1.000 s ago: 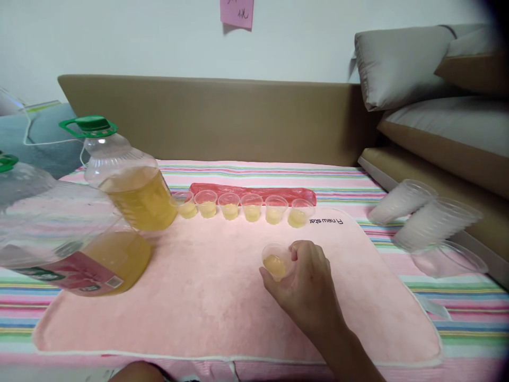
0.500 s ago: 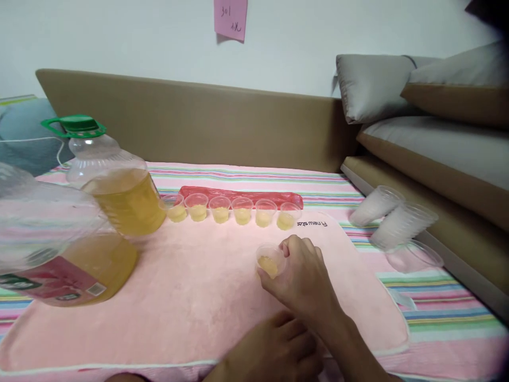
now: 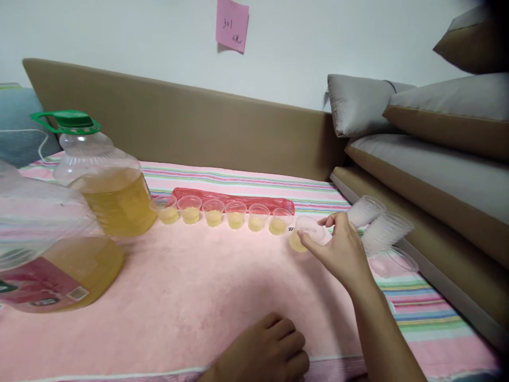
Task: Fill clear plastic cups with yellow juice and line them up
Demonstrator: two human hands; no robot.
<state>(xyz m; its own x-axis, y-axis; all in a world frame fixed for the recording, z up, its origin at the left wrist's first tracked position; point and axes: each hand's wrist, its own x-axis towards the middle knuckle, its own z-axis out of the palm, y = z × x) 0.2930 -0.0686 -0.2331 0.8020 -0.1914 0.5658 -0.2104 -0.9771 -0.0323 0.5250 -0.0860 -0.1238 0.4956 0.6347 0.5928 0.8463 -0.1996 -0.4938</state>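
My right hand (image 3: 336, 241) holds a clear plastic cup (image 3: 310, 228) by its rim, thumb on the near side and fingers on the far side. Yellow liquid lies in the bottom of this cup, at the right end of a row of similar cups (image 3: 235, 215), each with a little of the same liquid. Low in the view, my left hand (image 3: 274, 347) rests with fingers curled in, and I see nothing in it. Under the cups is a pink mat (image 3: 178, 297), its printed lettering partly covered by the held cup.
Two large jugs of yellow liquid stand at the left: a labelled one (image 3: 79, 270) in front and a green-capped one (image 3: 119, 201) behind. A red plastic packet (image 3: 254, 204) lies behind the row. Stacked empty cups (image 3: 385, 231) lie at the right beside piled cushions (image 3: 437, 154).
My right hand has carried the cup away from me and to the right, to the end of the row. My left hand stays low, now apart from the right arm. The view has shifted slightly.
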